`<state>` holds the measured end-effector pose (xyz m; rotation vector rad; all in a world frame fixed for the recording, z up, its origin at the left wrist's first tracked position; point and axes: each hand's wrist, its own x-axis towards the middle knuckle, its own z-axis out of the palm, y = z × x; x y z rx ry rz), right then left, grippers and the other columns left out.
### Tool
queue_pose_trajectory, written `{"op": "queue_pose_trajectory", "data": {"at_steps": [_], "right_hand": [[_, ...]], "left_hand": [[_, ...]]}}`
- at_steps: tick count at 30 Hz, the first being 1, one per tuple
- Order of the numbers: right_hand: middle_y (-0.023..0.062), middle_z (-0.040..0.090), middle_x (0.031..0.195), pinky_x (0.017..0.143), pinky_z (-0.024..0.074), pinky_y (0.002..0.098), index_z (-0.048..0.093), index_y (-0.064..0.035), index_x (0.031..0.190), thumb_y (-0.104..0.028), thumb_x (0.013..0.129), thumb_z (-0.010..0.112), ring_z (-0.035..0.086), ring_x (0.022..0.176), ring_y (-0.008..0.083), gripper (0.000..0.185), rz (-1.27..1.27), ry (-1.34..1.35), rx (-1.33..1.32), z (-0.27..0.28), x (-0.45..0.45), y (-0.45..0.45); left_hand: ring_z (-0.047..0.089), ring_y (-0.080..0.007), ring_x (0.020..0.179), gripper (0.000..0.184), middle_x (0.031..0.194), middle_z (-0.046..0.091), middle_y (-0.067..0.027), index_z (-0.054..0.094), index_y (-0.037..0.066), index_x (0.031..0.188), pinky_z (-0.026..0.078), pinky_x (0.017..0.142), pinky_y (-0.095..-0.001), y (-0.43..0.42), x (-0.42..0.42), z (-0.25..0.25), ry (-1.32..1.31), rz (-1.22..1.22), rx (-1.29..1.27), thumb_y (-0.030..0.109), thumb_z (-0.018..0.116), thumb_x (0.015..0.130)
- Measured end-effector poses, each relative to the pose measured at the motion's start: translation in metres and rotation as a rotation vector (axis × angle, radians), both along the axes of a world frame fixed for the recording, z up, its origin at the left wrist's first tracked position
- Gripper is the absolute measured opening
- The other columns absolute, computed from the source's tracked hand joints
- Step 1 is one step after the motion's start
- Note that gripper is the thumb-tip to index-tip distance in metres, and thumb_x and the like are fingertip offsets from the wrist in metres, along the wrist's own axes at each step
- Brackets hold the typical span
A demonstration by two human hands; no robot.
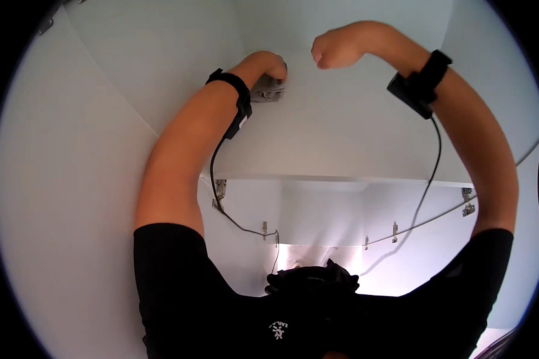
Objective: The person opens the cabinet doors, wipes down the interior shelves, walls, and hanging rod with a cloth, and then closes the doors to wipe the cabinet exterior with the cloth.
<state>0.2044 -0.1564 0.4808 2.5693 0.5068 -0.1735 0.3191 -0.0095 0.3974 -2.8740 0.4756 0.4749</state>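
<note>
My left hand point(272, 64) is closed on a folded grey cloth point(268, 91), which lies on the white shelf point(335, 137) near its back left. Part of the cloth is hidden under the hand. To the right, my right hand point(336, 49) is held with its fingers curled in; whatever it may hold is hidden. It is apart from the cloth. Black straps with small devices and cables circle both wrists.
White cabinet walls stand left, right and behind the shelf. Below the shelf's front edge are metal hinges point(220, 189) on the left and more hinges point(468, 202) on the right. A thin cable point(428, 222) runs along the right side.
</note>
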Motion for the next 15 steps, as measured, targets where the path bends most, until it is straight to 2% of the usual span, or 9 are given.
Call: {"op": "queue_pose_trajectory", "data": {"at_steps": [2,3,5,6,8,9,11,14,15], "right_hand": [[0.01,0.07,0.094,0.083,0.0506,0.0409,0.069,-0.002,0.11,-0.024,0.096,0.054,0.065,0.092,0.0274,0.03,-0.009,0.147,0.058,-0.015,0.014,-0.01],[0.01,0.07,0.094,0.083,0.0506,0.0409,0.069,-0.002,0.11,-0.024,0.096,0.054,0.065,0.092,0.0274,0.03,-0.018,0.143,0.056,-0.021,0.02,-0.022],[0.0114,0.069,0.115,0.092,0.05,0.0411,0.064,-0.0045,0.127,-0.027,0.095,0.056,0.065,0.106,0.0299,0.04,-0.111,0.217,0.111,-0.042,0.03,-0.044],[0.0114,0.069,0.115,0.092,0.05,0.0411,0.064,-0.0045,0.127,-0.027,0.095,0.056,0.065,0.106,0.0299,0.04,-0.123,0.225,0.107,-0.046,0.03,-0.055],[0.0118,0.061,0.136,0.1,0.0481,0.0408,0.052,-0.0082,0.143,-0.031,0.094,0.06,0.062,0.119,0.0313,0.055,-0.215,0.29,0.008,-0.054,0.028,-0.078],[0.0113,0.056,0.143,0.1,0.0484,0.0411,0.045,-0.0087,0.149,-0.034,0.092,0.063,0.061,0.12,0.0308,0.064,-0.229,0.29,0.055,-0.054,0.025,-0.094],[0.0112,0.057,0.142,0.1,0.0484,0.0413,0.045,-0.0087,0.148,-0.032,0.093,0.062,0.061,0.121,0.0307,0.063,-0.289,0.286,0.082,-0.066,0.027,-0.091],[0.0114,0.058,0.14,0.099,0.049,0.0419,0.049,-0.0066,0.144,-0.024,0.097,0.057,0.061,0.119,0.0314,0.051,-0.291,0.248,0.119,-0.084,0.033,-0.1],[0.0129,0.059,0.137,0.098,0.0494,0.0417,0.051,-0.0057,0.141,-0.022,0.098,0.054,0.062,0.115,0.0327,0.046,-0.247,0.168,0.157,-0.084,0.033,-0.097]], "left_hand": [[0.059,-0.0431,0.124,0.06,0.136,0.058,-0.0284,0.054,-0.005,0.138,0.054,0.097,-0.0556,-0.007,-0.013,0.004,-0.021,-0.095,-0.114,0.036,0.063,0.095],[0.059,-0.0431,0.124,0.06,0.136,0.058,-0.0284,0.054,-0.005,0.138,0.054,0.097,-0.0556,-0.014,-0.018,0.009,-0.025,-0.104,-0.117,0.036,0.063,0.095],[0.066,-0.0366,0.11,0.049,0.124,0.063,-0.0232,0.058,-0.007,0.128,0.059,0.09,-0.0483,-0.018,-0.024,0.007,0.133,-0.01,-0.472,0.028,0.064,0.094],[0.066,-0.0366,0.11,0.049,0.124,0.063,-0.0232,0.058,-0.007,0.128,0.059,0.09,-0.0483,-0.02,-0.027,0.007,0.146,-0.019,-0.476,0.028,0.064,0.094],[0.063,-0.0367,0.116,0.048,0.138,0.054,-0.0256,0.055,-0.008,0.134,0.058,0.1,-0.0481,-0.021,-0.034,0.006,0.415,-0.085,-0.99,0.016,0.065,0.093],[0.063,-0.0367,0.116,0.048,0.138,0.054,-0.0256,0.055,-0.008,0.134,0.058,0.1,-0.0481,-0.025,-0.037,0.004,0.424,-0.093,-0.993,0.016,0.065,0.093],[0.069,-0.0273,0.099,0.027,0.113,0.067,-0.0123,0.062,0.0,0.117,0.059,0.093,-0.044,-0.011,-0.028,-0.024,0.665,-0.071,-1.456,0.019,0.057,0.099],[0.07,-0.0253,0.098,0.023,0.113,0.067,-0.0103,0.062,0.002,0.114,0.058,0.095,-0.0416,0.016,-0.027,-0.036,0.697,0.026,-1.657,0.018,0.052,0.102],[0.07,-0.0261,0.099,0.027,0.112,0.067,-0.0106,0.062,0.002,0.115,0.058,0.094,-0.0406,0.03,-0.03,-0.038,0.629,0.02,-1.637,0.022,0.051,0.102]]}}
